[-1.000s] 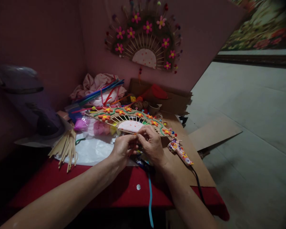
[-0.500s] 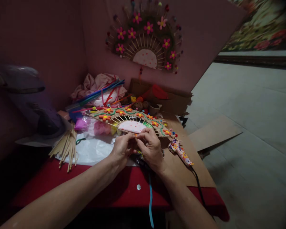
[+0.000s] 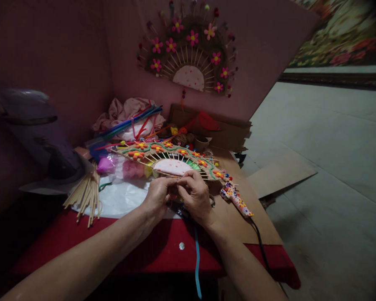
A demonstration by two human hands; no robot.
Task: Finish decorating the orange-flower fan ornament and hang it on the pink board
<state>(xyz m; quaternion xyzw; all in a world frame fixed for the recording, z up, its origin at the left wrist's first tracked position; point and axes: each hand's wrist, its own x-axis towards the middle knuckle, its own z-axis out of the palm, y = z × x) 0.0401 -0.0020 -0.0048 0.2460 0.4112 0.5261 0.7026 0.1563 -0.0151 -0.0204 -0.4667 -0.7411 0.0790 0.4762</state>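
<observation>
A half-round fan-shaped decoration (image 3: 170, 167) made of sticks, with orange clay flowers, a wavy green line and a dotted white centre, lies tilted in front of me. At the middle of its straight lower edge, my left hand (image 3: 159, 192) and my right hand (image 3: 196, 194) meet with fingertips pinched together. Bits of a thin orange strand (image 3: 172, 191) show below the fingers of my left hand; the rest of it is hidden by both hands. Dark scissors (image 3: 180, 210) lie partly covered beneath my hands.
A flower-patterned glue gun (image 3: 237, 201) with a black cable lies on cardboard (image 3: 260, 225) to the right. Loose sticks (image 3: 84, 194) are at left. A blue strip (image 3: 197, 263) hangs over the red cloth's edge (image 3: 138, 259). A similar fan (image 3: 188, 77) hangs on the wall.
My fingertips have drawn closer together, and the orange bit that showed between them is now covered. Orange shows lower, under my left hand. The view has shifted slightly.
</observation>
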